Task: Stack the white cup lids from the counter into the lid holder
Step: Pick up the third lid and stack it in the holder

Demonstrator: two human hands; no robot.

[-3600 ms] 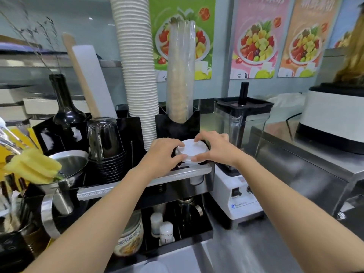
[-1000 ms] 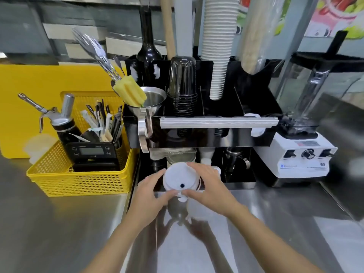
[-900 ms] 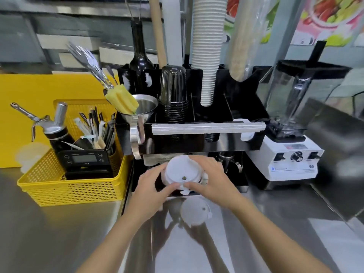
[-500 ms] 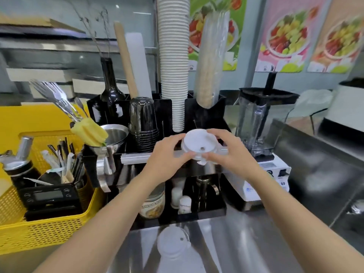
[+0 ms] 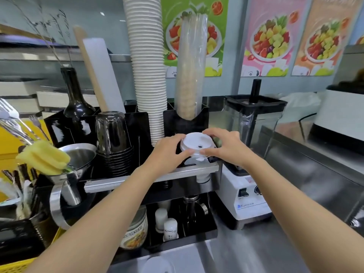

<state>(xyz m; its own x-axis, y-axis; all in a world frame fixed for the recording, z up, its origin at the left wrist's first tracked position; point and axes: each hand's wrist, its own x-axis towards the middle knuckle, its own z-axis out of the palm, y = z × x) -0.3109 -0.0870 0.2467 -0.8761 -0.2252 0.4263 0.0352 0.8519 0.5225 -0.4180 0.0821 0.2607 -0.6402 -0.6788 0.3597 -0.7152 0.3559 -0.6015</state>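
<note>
A white cup lid (image 5: pixel 195 143) with a small sip hole is held flat between both hands, just above the right front compartment of the black lid holder (image 5: pixel 213 180). My left hand (image 5: pixel 169 152) grips its left rim and my right hand (image 5: pixel 222 144) grips its right rim. Under the held lid, the edge of another white lid (image 5: pixel 190 161) shows inside the compartment. Another white lid (image 5: pixel 157 265) lies on the steel counter at the bottom edge of the view.
The black organiser carries a tall stack of white paper cups (image 5: pixel 146 62), a sleeve of clear cups (image 5: pixel 190 67), black cups (image 5: pixel 113 142) and a dark bottle (image 5: pixel 75 99). A blender (image 5: pixel 250 154) stands right of it, a steel funnel (image 5: pixel 74 160) and yellow basket (image 5: pixel 17 266) to the left.
Both hands picked up a lid from the counter and carried it up to the holder's right front compartment. The view tilted upward with them.
</note>
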